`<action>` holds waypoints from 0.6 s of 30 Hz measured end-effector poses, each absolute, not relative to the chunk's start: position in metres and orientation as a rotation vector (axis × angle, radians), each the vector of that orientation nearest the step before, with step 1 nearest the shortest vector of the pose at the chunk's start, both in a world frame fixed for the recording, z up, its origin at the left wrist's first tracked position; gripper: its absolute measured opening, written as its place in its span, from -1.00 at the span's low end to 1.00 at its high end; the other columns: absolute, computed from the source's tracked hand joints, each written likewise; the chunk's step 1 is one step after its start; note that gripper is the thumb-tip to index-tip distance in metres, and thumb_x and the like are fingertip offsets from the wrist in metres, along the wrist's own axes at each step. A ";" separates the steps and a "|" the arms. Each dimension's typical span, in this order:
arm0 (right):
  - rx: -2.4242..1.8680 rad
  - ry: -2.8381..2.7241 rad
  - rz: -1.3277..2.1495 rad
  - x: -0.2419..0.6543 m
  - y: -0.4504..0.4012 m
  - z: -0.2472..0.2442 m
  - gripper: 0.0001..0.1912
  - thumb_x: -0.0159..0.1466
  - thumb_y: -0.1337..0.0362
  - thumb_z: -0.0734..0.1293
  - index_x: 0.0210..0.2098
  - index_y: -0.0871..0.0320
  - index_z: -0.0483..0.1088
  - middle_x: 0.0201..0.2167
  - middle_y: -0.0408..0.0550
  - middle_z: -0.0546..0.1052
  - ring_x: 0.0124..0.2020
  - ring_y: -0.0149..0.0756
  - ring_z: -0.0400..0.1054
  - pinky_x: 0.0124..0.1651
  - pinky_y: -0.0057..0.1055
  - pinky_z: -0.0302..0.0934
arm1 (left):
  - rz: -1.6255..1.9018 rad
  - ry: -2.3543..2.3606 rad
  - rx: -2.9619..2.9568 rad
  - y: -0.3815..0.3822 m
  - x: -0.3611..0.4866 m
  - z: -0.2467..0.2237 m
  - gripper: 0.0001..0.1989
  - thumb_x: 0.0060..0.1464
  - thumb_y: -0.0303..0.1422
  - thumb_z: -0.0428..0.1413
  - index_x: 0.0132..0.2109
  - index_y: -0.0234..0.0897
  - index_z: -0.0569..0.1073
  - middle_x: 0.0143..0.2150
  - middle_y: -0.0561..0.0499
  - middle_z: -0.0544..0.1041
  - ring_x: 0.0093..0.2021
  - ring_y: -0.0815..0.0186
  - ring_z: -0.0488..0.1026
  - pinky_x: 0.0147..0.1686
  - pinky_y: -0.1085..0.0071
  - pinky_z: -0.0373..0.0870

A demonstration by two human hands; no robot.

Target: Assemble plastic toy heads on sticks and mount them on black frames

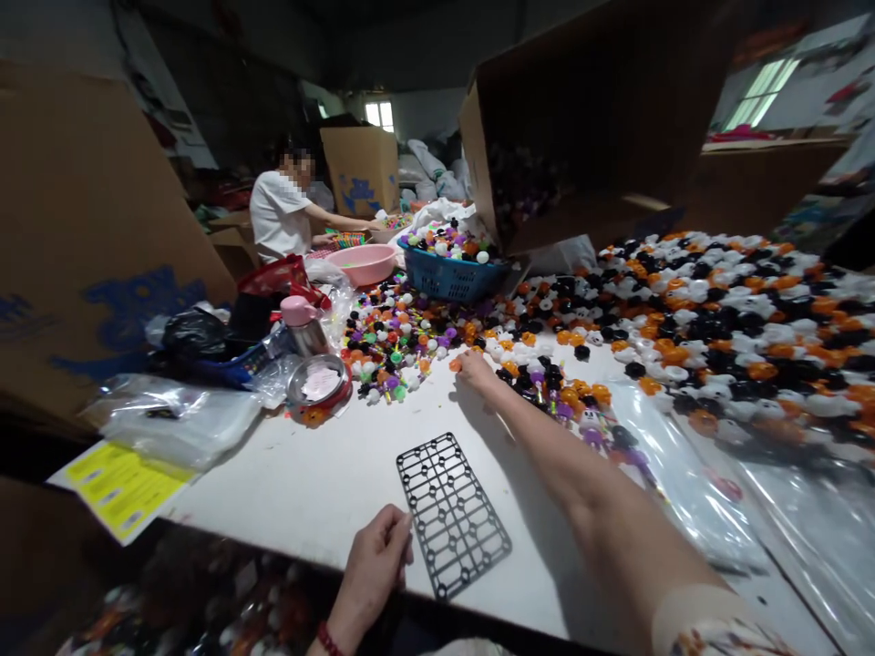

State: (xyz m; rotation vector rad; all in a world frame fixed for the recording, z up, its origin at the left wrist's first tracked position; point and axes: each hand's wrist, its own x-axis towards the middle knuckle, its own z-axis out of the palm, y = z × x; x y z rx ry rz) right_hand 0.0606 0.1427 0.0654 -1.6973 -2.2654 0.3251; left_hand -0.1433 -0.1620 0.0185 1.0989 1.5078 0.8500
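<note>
My right hand (pixel 477 375) reaches forward across the white table, its fingers closed at a small orange plastic piece (pixel 456 364) beside the pile of small coloured toys (pixel 396 337). A black plastic grid frame (pixel 452 512) with rings along its bars lies flat on the table in front of me. At its near left edge is my left hand (pixel 377 558), fingers curled and pressed together. What those fingers hold, if anything, is hidden. Several black, purple and orange toy pieces (pixel 547 383) lie to the right of my right hand.
A blue basket (pixel 447 276) of toys and a pink basin (pixel 365 264) stand behind. A large heap of orange, white and black pieces (pixel 725 319) covers the right. Plastic bags (pixel 684 474), a pink-lidded flask (pixel 303 326) and a tape roll (pixel 318 383) lie around. Another person (pixel 280 214) works beyond.
</note>
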 end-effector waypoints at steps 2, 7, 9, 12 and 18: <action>-1.606 -2.367 0.339 0.036 0.143 0.060 -0.70 0.26 0.46 0.27 -0.02 0.24 0.46 -0.04 0.11 0.49 -0.03 -0.14 0.33 0.06 -0.24 0.19 | 0.886 1.524 1.076 -0.163 -0.143 0.017 -0.51 0.15 0.14 0.00 -0.36 -0.23 0.29 -0.54 0.13 0.41 -0.65 0.45 0.27 -0.64 0.54 0.14; -1.350 -2.536 0.341 -0.021 0.132 0.047 -0.44 0.27 0.46 0.28 0.26 0.15 0.28 0.21 0.08 0.38 0.21 -0.15 0.19 0.23 -0.34 0.05 | 0.901 1.556 1.059 -0.164 -0.142 0.017 -0.53 0.17 0.11 0.01 -0.35 -0.24 0.31 -0.54 0.12 0.41 -0.65 0.46 0.29 -0.65 0.56 0.14; -1.294 -2.579 0.345 -0.034 0.127 0.041 -0.33 0.23 0.38 0.38 0.31 0.13 0.23 0.26 0.11 0.32 0.25 -0.08 0.14 0.26 -0.28 0.03 | 0.905 1.556 1.060 -0.164 -0.142 0.018 -0.54 0.18 0.09 0.00 -0.36 -0.24 0.31 -0.54 0.11 0.42 -0.64 0.47 0.30 -0.64 0.57 0.15; -1.298 -2.616 0.361 -0.040 0.122 0.033 -0.18 0.10 0.25 0.53 0.30 0.18 0.23 0.17 0.21 0.37 0.19 0.05 0.18 0.23 -0.16 0.09 | 0.929 1.544 1.061 -0.164 -0.144 0.018 -0.56 0.19 0.07 0.01 -0.36 -0.24 0.31 -0.53 0.10 0.44 -0.63 0.48 0.30 -0.64 0.58 0.15; -1.387 -2.601 0.388 -0.020 0.120 0.040 -0.62 0.16 0.27 0.46 -0.02 0.11 0.47 0.03 0.07 0.46 0.04 -0.06 0.27 0.03 -0.28 0.23 | 0.942 1.491 1.042 -0.164 -0.150 0.013 -0.56 0.17 0.09 0.03 -0.32 -0.23 0.33 -0.52 0.10 0.45 -0.63 0.47 0.28 -0.67 0.59 0.14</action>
